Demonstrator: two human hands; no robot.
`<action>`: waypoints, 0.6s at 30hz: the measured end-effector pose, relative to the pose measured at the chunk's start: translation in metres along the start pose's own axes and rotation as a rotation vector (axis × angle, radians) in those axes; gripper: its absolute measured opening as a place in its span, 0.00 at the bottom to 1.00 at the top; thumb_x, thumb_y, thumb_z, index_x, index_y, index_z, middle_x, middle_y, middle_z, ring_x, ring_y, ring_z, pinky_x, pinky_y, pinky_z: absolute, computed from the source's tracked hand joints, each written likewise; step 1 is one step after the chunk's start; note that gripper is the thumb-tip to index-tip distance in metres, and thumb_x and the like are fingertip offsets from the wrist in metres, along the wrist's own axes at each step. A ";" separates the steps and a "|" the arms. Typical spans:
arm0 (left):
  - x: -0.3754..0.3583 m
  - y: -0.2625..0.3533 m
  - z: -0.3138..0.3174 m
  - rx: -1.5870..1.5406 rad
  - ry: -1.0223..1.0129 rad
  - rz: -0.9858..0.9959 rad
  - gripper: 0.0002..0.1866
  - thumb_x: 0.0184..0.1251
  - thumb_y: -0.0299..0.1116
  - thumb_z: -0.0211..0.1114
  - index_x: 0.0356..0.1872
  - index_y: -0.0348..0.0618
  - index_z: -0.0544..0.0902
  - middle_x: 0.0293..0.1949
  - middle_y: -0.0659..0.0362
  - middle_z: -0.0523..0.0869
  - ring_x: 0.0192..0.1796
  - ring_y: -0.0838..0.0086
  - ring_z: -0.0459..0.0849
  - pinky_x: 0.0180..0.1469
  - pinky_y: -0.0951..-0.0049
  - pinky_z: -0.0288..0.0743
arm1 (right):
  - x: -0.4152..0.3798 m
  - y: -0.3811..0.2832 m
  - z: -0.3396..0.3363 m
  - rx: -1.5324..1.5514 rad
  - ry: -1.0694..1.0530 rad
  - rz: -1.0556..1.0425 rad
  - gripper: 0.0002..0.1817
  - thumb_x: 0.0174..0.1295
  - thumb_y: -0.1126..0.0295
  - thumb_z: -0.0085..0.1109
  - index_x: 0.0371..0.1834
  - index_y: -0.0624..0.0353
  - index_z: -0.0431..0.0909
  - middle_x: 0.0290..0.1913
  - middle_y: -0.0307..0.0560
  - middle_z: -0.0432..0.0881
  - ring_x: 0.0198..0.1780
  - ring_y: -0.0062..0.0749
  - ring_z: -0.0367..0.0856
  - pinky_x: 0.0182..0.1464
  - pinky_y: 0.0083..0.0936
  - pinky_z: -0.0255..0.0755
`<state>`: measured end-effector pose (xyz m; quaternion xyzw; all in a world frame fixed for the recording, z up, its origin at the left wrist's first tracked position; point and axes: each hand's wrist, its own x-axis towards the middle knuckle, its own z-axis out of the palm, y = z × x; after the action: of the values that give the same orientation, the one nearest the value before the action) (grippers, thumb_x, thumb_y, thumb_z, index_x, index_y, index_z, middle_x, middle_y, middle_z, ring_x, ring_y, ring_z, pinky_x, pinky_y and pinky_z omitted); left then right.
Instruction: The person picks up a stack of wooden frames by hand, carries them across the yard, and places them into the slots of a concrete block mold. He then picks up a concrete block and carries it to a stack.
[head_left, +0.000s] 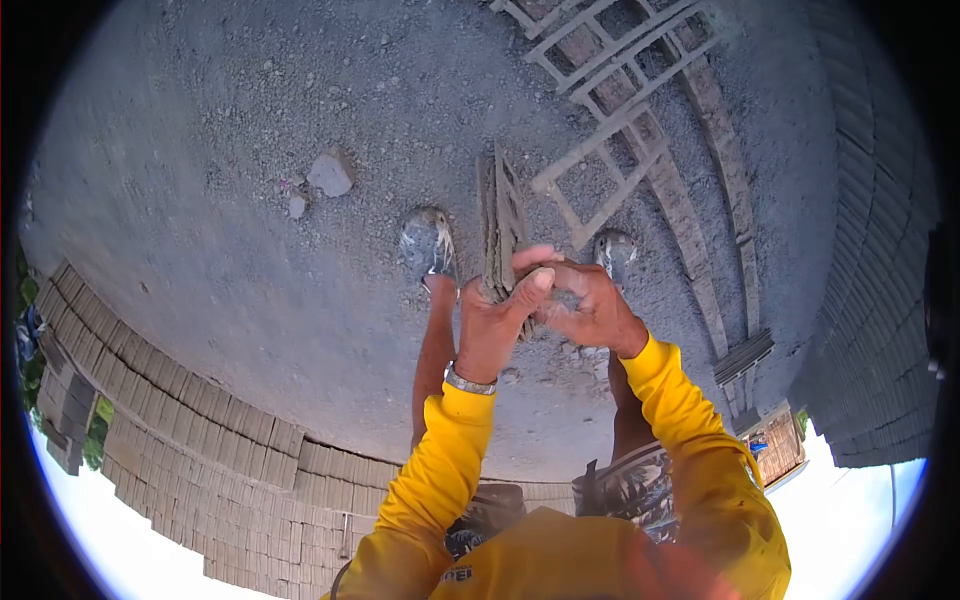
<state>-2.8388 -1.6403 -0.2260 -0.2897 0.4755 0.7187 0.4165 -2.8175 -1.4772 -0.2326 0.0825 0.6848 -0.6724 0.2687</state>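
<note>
Hands are seen clasped around a flat grey mud-caked rectangular mould (502, 225), held upright on edge above the grey gravel ground (250, 150), between two dusty shoes (one at each side). The left hand (495, 320) is closed on its near end, thumb pressed on top; the right hand (590, 305) is wrapped beside it. A grey wooden frame rack (640, 120) lies just beyond.
</note>
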 end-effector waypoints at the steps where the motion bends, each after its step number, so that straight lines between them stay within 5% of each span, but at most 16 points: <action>1: 0.007 0.001 -0.004 -0.007 -0.020 0.010 0.24 0.70 0.37 0.70 0.62 0.33 0.79 0.50 0.57 0.87 0.49 0.77 0.83 0.53 0.77 0.77 | 0.009 0.004 -0.001 0.048 -0.053 -0.035 0.15 0.57 0.73 0.65 0.47 0.63 0.79 0.40 0.49 0.81 0.38 0.37 0.80 0.45 0.28 0.73; 2: 0.010 -0.003 -0.004 -0.017 -0.003 0.024 0.24 0.70 0.37 0.70 0.61 0.33 0.80 0.51 0.56 0.87 0.50 0.77 0.84 0.52 0.77 0.78 | 0.009 0.010 0.001 0.177 -0.028 0.068 0.11 0.58 0.74 0.65 0.44 0.63 0.79 0.33 0.42 0.79 0.34 0.26 0.76 0.42 0.26 0.72; 5: 0.018 -0.008 0.008 -0.028 0.079 0.118 0.24 0.71 0.37 0.69 0.61 0.31 0.79 0.53 0.53 0.86 0.53 0.75 0.84 0.53 0.76 0.78 | 0.001 0.026 0.002 0.366 0.105 0.252 0.09 0.60 0.71 0.65 0.40 0.62 0.79 0.33 0.37 0.80 0.34 0.18 0.75 0.38 0.23 0.72; 9: 0.022 -0.016 0.020 0.139 0.024 0.172 0.24 0.75 0.36 0.63 0.65 0.31 0.75 0.57 0.49 0.84 0.56 0.70 0.84 0.58 0.73 0.78 | 0.009 0.038 -0.011 0.100 0.561 0.339 0.12 0.65 0.65 0.64 0.43 0.63 0.82 0.33 0.37 0.82 0.34 0.19 0.78 0.37 0.22 0.73; 11: 0.021 -0.020 0.025 0.052 0.011 0.124 0.22 0.75 0.35 0.64 0.63 0.31 0.76 0.54 0.49 0.86 0.48 0.73 0.86 0.51 0.75 0.81 | 0.050 0.065 -0.034 -0.236 0.527 0.421 0.17 0.64 0.62 0.64 0.48 0.65 0.83 0.36 0.43 0.84 0.34 0.25 0.81 0.42 0.25 0.75; 13: 0.017 -0.015 0.025 0.023 -0.009 0.035 0.22 0.75 0.36 0.63 0.62 0.31 0.77 0.51 0.49 0.87 0.44 0.74 0.87 0.47 0.76 0.81 | 0.096 0.136 -0.046 -0.317 0.505 0.286 0.20 0.64 0.61 0.62 0.53 0.65 0.81 0.45 0.50 0.85 0.41 0.37 0.85 0.49 0.31 0.77; 15: 0.013 -0.004 0.020 0.089 0.024 0.037 0.21 0.75 0.40 0.63 0.59 0.33 0.80 0.45 0.51 0.89 0.37 0.77 0.85 0.40 0.78 0.79 | 0.130 0.204 -0.045 -0.916 0.345 0.161 0.20 0.63 0.61 0.61 0.53 0.62 0.81 0.55 0.56 0.81 0.49 0.46 0.85 0.52 0.37 0.77; 18: 0.009 0.008 -0.003 0.173 0.037 0.033 0.22 0.75 0.43 0.62 0.57 0.34 0.81 0.41 0.52 0.90 0.33 0.78 0.82 0.37 0.78 0.76 | 0.149 0.225 -0.030 -1.298 0.159 0.303 0.20 0.60 0.62 0.63 0.53 0.60 0.80 0.55 0.57 0.80 0.52 0.51 0.83 0.50 0.40 0.77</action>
<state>-2.8506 -1.6416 -0.2312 -0.2579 0.5482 0.6762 0.4193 -2.8439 -1.4670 -0.5030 0.0488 0.9488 -0.0711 0.3039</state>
